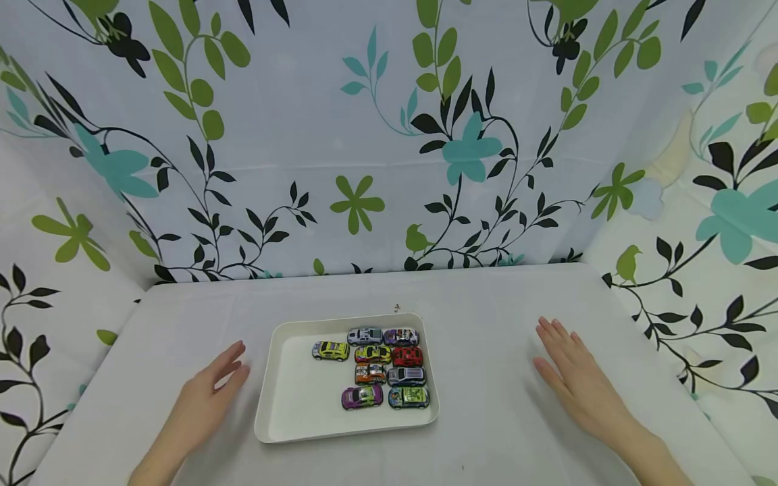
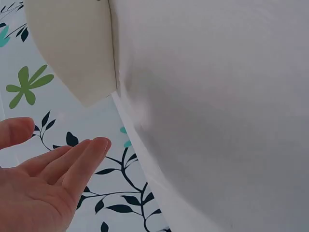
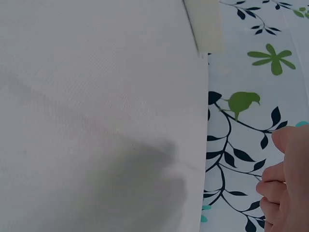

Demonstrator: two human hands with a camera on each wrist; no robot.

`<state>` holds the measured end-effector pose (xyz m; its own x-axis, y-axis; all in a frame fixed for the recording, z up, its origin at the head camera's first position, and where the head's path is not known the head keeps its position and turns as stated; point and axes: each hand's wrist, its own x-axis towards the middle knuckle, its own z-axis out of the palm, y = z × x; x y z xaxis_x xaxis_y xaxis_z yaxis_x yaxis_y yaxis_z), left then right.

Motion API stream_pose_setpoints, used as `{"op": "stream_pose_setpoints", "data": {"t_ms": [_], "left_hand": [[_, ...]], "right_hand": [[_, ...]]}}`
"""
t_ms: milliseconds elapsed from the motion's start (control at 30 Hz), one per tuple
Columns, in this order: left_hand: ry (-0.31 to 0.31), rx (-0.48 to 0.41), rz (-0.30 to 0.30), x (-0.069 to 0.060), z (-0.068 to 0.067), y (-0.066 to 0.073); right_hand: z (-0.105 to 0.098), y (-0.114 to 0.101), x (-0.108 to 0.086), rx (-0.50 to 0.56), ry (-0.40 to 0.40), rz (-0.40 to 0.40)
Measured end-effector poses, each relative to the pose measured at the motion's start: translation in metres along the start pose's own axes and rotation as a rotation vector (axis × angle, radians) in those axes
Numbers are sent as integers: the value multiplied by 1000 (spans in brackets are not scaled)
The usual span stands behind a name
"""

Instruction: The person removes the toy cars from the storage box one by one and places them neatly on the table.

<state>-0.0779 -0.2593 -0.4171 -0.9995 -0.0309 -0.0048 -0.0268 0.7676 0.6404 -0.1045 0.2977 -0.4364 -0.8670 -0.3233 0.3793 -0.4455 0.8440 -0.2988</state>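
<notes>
A shallow white tray lies on the table, with several small toy cars grouped toward its right side. Among them are a yellow car, a red car, an orange car, a purple car and a green-and-blue car. Just left of the tray is my left hand, fingers extended and holding nothing; the left wrist view shows its palm. Well to the tray's right, my right hand has its fingers straight and grips nothing. Only part of that hand enters the right wrist view.
A white cloth covers the table. Behind it and at both sides hang white curtains printed with leaves, birds and flowers. A small dark mark lies just beyond the tray's far edge.
</notes>
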Motion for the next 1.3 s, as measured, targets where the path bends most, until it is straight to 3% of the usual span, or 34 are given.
{"op": "stream_pose_setpoints", "data": {"t_ms": [300,500,733,867,1000,1300], "left_hand": [[-95,-181,-96,17,11,12],[-144,-249,-132,21,17,10],[-187,-380,-132,20,17,5],[-213,-434,-132,18,16,4],[-237,-474,-135,18,16,0],[-259,-494,-130,20,17,-5]], "right_hand": [[11,-20,15,98,-16,5],[19,-31,24,155,-62,39],[26,-44,32,208,-69,28],[26,-54,35,251,-115,83],[27,-65,41,291,-157,134],[31,-91,56,342,-151,107]]}}
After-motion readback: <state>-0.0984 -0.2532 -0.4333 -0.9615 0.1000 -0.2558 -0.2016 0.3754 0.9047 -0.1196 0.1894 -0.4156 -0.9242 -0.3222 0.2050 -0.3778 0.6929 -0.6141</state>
